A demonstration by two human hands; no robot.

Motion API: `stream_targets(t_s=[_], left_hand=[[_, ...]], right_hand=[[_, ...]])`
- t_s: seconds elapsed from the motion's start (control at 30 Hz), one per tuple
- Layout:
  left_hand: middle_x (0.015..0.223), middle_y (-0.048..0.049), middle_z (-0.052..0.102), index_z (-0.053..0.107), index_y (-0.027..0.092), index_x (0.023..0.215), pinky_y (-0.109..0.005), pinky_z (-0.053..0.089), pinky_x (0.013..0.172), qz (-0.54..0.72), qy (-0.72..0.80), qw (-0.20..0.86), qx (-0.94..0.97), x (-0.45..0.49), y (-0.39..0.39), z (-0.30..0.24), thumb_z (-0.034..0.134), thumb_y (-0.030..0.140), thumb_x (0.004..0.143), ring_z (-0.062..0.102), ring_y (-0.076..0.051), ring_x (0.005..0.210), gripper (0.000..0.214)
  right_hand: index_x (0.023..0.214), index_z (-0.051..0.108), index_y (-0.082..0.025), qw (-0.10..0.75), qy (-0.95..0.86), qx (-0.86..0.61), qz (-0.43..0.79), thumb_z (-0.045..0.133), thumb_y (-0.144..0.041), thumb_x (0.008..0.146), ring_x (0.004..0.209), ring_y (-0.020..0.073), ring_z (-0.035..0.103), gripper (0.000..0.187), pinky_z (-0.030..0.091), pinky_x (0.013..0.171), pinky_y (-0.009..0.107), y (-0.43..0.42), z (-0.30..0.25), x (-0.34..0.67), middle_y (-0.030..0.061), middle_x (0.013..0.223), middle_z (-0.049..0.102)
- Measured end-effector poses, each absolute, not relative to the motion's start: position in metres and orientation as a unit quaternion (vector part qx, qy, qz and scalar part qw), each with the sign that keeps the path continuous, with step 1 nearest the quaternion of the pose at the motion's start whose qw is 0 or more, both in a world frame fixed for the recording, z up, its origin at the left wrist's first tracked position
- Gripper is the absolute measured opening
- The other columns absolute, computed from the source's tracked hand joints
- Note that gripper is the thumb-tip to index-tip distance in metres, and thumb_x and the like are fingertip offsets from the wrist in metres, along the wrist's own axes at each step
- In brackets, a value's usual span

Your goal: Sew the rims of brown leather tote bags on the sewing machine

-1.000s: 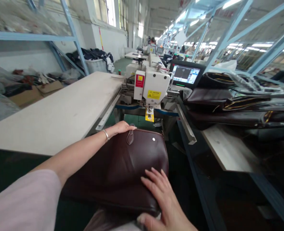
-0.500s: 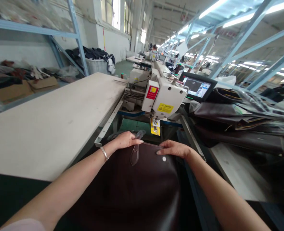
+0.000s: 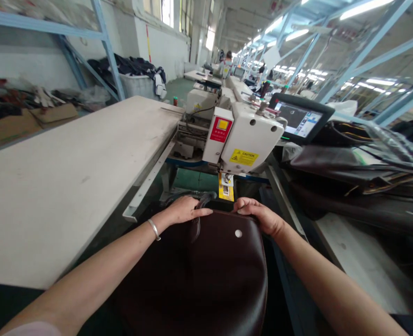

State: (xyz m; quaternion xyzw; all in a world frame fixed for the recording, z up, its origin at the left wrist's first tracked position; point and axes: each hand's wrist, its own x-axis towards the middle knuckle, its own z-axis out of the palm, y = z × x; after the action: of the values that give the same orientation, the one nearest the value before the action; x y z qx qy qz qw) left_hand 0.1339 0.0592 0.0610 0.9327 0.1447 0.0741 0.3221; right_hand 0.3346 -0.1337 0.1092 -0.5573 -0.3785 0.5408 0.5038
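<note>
Mid-frame, your left hand [image 3: 182, 210] and right hand [image 3: 259, 216] pinch the bag [image 3: 227, 268] along its top. The frame's bottom crops it.

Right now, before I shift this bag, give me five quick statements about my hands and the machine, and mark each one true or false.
1. The left hand and the right hand are both at the top edge of the dark brown bag. True.
2. A bracelet circles the right wrist. False: the silver bracelet is on the left wrist.
3. The white machine carries a yellow caution label. True.
4. The lit screen is left of the white machine. False: the lit screen is to its right.
5. A round white spot shows on the front of the dark brown bag. True.
</note>
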Motion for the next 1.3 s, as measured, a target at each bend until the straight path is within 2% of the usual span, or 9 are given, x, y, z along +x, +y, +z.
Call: stream_targets(t_s=[0.13,0.27,0.5,0.7,0.77,0.87,0.97,1.17,1.3], left_hand=[[0.055,0.0005,0.041,0.045,0.017,0.056,-0.025,0.024,0.051,0.031,0.185,0.435,0.88,0.141,0.059,0.079,0.055,0.081,0.067,0.038,-0.012,0.053,0.066],[0.055,-0.0001,0.043,0.048,0.017,0.054,-0.026,0.025,0.049,0.006,0.226,0.487,0.844,0.147,0.065,0.113,0.063,0.082,0.057,0.038,-0.011,0.052,0.067],[0.056,-0.0011,0.045,0.048,0.017,0.053,-0.027,0.022,0.05,-0.002,0.278,0.489,0.827,0.169,0.091,0.119,0.068,0.078,0.051,0.038,-0.012,0.053,0.064],[0.06,-0.0047,0.055,0.057,0.015,0.058,-0.028,0.026,0.052,-0.021,0.288,0.491,0.822,0.182,0.11,0.111,0.067,0.079,0.055,0.047,-0.015,0.056,0.065],[0.059,-0.0041,0.055,0.058,0.015,0.059,-0.027,0.027,0.052,-0.022,0.288,0.504,0.814,0.183,0.115,0.107,0.068,0.079,0.056,0.047,-0.015,0.055,0.065],[0.059,-0.0044,0.056,0.059,0.014,0.059,-0.027,0.029,0.052,-0.032,0.294,0.518,0.803,0.183,0.124,0.099,0.068,0.079,0.058,0.048,-0.014,0.055,0.066],[0.057,-0.0055,0.057,0.059,0.014,0.057,-0.027,0.028,0.051,-0.032,0.298,0.512,0.805,0.185,0.132,0.092,0.069,0.078,0.057,0.047,-0.014,0.052,0.066],[0.059,-0.0061,0.06,0.064,0.013,0.061,-0.028,0.031,0.052,-0.016,0.314,0.554,0.771,0.189,0.143,0.088,0.073,0.07,0.06,0.05,-0.015,0.053,0.058],[0.063,-0.0067,0.064,0.071,0.012,0.075,-0.03,0.039,0.058,0.034,0.308,0.555,0.772,0.192,0.16,0.083,0.077,0.059,0.066,0.058,-0.019,0.063,0.048]], right_hand=[[0.062,0.043,-0.018,0.471,-0.413,-0.614,0.481,0.079,-0.048,0.072,0.047,0.0055,0.027,0.048,0.018,0.046,0.021,-0.142,0.098,0.351,-0.0071,0.052,0.037],[0.059,0.039,-0.018,0.473,-0.424,-0.623,0.455,0.077,-0.059,0.072,0.047,0.0047,0.024,0.058,0.017,0.046,0.021,-0.141,0.091,0.372,-0.0072,0.052,0.034],[0.075,0.05,-0.018,0.531,-0.376,-0.558,0.515,0.082,-0.043,0.069,0.05,0.0064,0.036,0.041,0.026,0.049,0.021,-0.121,0.095,0.39,-0.0063,0.06,0.047],[0.079,0.062,-0.017,0.477,-0.514,-0.663,0.262,0.076,-0.043,0.072,0.073,0.0149,0.054,0.03,0.042,0.07,0.029,-0.096,0.085,0.415,0.0017,0.077,0.062],[0.075,0.063,-0.017,0.446,-0.51,-0.675,0.294,0.072,-0.046,0.076,0.07,0.0143,0.053,0.031,0.042,0.066,0.028,-0.095,0.086,0.421,0.0023,0.076,0.061],[0.07,0.059,-0.017,0.452,-0.441,-0.615,0.472,0.073,-0.047,0.075,0.057,0.0103,0.046,0.034,0.039,0.054,0.024,-0.1,0.091,0.43,-0.0012,0.066,0.054],[0.075,0.061,-0.017,0.464,-0.377,-0.552,0.581,0.077,-0.047,0.072,0.059,0.0121,0.051,0.035,0.046,0.053,0.024,-0.106,0.094,0.436,-0.0008,0.069,0.056],[0.102,0.062,-0.02,0.458,-0.407,-0.563,0.554,0.081,-0.035,0.074,0.094,0.0162,0.06,0.037,0.053,0.086,0.032,-0.11,0.092,0.43,0.0009,0.1,0.063],[0.107,0.055,-0.026,0.504,-0.336,-0.573,0.552,0.085,-0.029,0.068,0.093,0.0171,0.063,0.05,0.059,0.075,0.032,-0.098,0.089,0.421,-0.0012,0.107,0.061]])
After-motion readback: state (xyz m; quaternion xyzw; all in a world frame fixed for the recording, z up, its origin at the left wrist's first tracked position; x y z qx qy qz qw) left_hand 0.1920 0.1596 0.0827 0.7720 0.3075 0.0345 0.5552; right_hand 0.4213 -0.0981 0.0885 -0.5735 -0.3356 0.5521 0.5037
